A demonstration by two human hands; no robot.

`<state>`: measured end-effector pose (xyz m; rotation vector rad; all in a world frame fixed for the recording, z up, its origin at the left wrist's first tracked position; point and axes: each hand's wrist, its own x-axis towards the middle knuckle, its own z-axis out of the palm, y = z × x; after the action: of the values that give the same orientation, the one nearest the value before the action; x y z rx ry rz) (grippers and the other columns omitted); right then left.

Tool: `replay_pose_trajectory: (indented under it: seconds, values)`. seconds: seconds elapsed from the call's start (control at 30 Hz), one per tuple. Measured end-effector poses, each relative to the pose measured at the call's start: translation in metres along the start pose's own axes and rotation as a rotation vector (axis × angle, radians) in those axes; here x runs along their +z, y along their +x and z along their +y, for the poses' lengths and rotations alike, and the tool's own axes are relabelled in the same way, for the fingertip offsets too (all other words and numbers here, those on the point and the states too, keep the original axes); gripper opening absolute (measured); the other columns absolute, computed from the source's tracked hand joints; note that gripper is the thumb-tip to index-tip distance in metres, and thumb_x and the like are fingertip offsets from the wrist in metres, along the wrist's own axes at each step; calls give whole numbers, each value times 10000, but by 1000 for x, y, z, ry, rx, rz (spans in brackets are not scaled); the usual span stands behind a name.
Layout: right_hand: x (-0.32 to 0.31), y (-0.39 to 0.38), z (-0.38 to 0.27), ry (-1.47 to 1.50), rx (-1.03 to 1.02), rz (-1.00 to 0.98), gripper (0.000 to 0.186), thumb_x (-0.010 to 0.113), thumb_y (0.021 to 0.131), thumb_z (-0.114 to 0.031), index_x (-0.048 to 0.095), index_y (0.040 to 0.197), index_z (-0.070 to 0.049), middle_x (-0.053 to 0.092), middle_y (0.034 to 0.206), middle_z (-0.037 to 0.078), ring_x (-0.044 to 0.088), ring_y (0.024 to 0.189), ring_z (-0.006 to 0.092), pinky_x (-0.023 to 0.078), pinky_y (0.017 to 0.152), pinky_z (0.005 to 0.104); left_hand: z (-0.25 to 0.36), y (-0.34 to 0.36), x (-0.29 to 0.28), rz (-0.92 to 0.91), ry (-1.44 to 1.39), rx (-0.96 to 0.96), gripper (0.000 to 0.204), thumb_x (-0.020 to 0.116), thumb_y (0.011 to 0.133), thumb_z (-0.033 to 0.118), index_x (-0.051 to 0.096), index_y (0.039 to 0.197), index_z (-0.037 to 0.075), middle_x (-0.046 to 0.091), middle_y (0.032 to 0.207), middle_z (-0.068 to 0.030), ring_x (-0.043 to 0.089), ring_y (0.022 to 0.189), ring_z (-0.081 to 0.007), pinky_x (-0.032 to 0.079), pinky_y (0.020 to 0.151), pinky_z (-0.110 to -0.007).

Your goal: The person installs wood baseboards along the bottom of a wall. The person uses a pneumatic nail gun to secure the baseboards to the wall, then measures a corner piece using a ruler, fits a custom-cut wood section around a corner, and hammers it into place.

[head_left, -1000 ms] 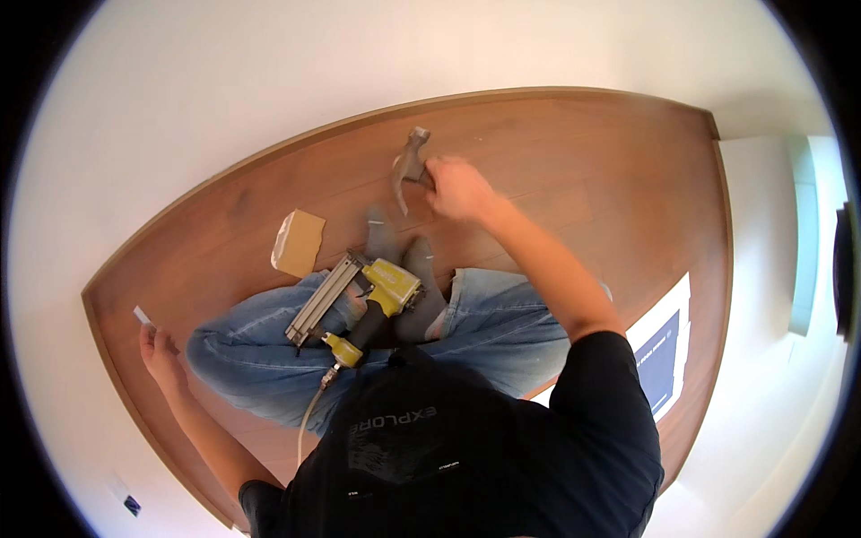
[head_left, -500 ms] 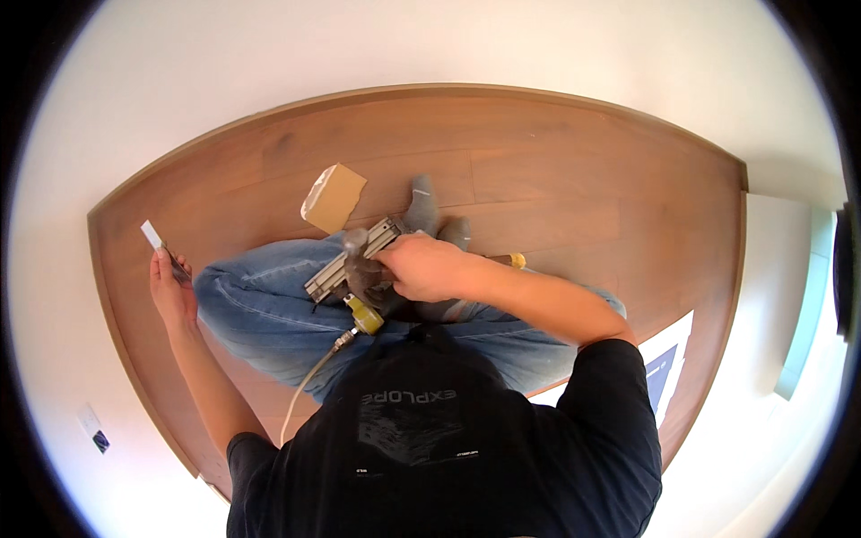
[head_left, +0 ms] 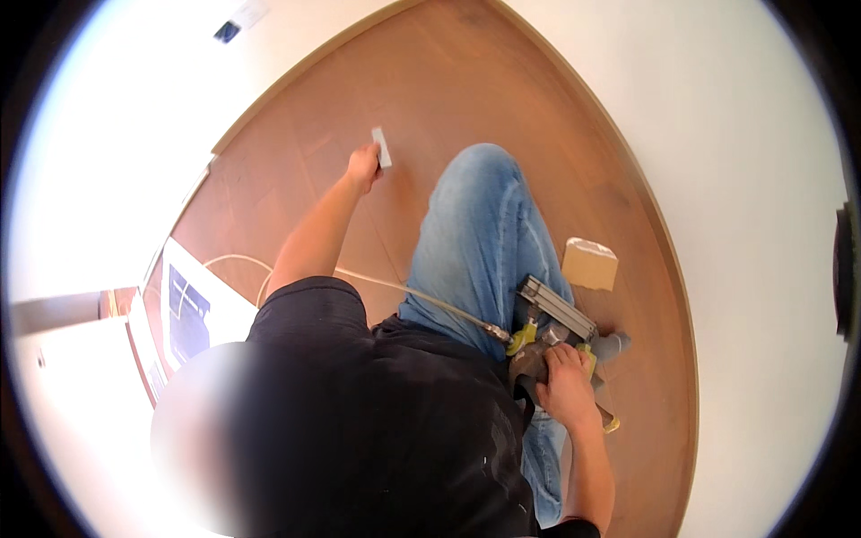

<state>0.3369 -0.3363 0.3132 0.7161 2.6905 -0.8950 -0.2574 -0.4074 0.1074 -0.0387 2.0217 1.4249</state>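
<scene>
My left hand (head_left: pixel 365 168) is closed around a putty knife (head_left: pixel 383 147) with a broad pale blade, held over the wood floor beyond my left knee. In my lap, my right hand (head_left: pixel 569 386) grips a hammer near its grey head (head_left: pixel 532 366). The hammer's yellow handle end (head_left: pixel 613 423) shows past the hand. Beneath and beside it lies a nail gun (head_left: pixel 558 308) with a long grey magazine and yellow parts, resting across my legs. A pale air hose (head_left: pixel 430 299) joins the nail gun's fitting. My right fingers partly hide both tools.
A torn piece of cardboard (head_left: pixel 590 265) lies on the floor beyond my legs. White and blue printed sheets (head_left: pixel 186 314) lie behind me at left. Brown baseboard (head_left: pixel 619 152) runs along the white walls. An outlet (head_left: pixel 229 31) is at the upper left.
My view has swung toward the left. My left hand has carried the putty knife away from beside my knee, out over the floor. The right hand stays at the hammer in my lap.
</scene>
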Motion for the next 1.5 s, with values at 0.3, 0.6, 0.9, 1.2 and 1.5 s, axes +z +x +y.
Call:
replay_pose_trajectory:
  seconds: [0.3, 0.6, 0.9, 1.2, 1.5]
  values:
    - [15, 31, 6, 142, 285, -330, 457, 807, 786, -127, 633, 1152, 83, 710, 1074, 311, 671, 1069, 500, 538, 941, 529, -165, -51, -175, 520, 665, 153, 563, 475, 1090, 486, 704, 1064, -27, 718, 1050, -296, 661, 1037, -515, 503, 914, -576]
    - [38, 37, -9, 117, 397, -192, 390, 794, 790, -121, 644, 1094, 73, 706, 995, 355, 675, 1003, 537, 573, 855, 529, -179, -69, -214, 616, 577, 157, 462, 480, 1098, 439, 726, 1084, 48, 648, 1173, -147, 627, 1112, -386, 480, 981, -535]
    - [-76, 28, -122, 95, 659, -112, 348, 804, 741, -84, 671, 1036, 44, 733, 932, 267, 720, 917, 463, 586, 824, 492, -198, -57, -288, 925, 439, 274, 488, 467, 1109, 449, 645, 916, 38, 712, 898, -211, 687, 842, -448, 511, 772, -558]
    - [-190, 132, -278, -434, 98, 120, 337, 793, 711, -14, 672, 1024, 20, 663, 1086, 246, 592, 1075, 488, 492, 949, 531, -175, -60, -289, 893, 551, 275, 450, 454, 1105, 405, 646, 921, 42, 699, 934, -205, 654, 927, -456, 479, 808, -587]
    - [-225, 299, -321, -629, -405, 51, 346, 758, 643, 26, 663, 975, 3, 664, 1013, 200, 621, 1009, 440, 499, 962, 498, -145, -63, -284, 905, 395, 227, 459, 431, 1117, 399, 654, 934, 42, 695, 948, -209, 641, 933, -454, 461, 818, -593]
